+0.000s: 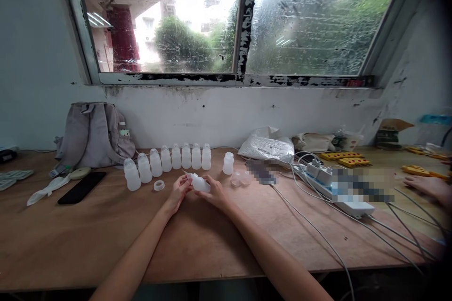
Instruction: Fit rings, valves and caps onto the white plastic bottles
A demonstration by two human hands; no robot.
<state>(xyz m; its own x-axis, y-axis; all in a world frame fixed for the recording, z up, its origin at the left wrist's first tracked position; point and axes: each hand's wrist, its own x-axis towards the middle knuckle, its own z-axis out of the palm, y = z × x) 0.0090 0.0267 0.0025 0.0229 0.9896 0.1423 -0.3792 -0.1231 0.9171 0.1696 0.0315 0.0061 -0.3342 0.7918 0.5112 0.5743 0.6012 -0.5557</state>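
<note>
A frosted white baby bottle lies tilted between my two hands, just above the table. My right hand is closed round its body. At its top end, the fingers of my left hand are closed on the neck, where a small clear piece pokes out; the fingers partly hide it. Behind and to the left stand several similar bottles with domed tops, upright in a curved row. A lone bottle without a dome stands to the right. A white collar ring lies left of my hands, and clear round pieces lie right.
On the left are a grey backpack, a black phone and a white strip. A silvery plastic bag rests by the wall. A power strip with cables spreads across the right, near another person's hand and yellow parts.
</note>
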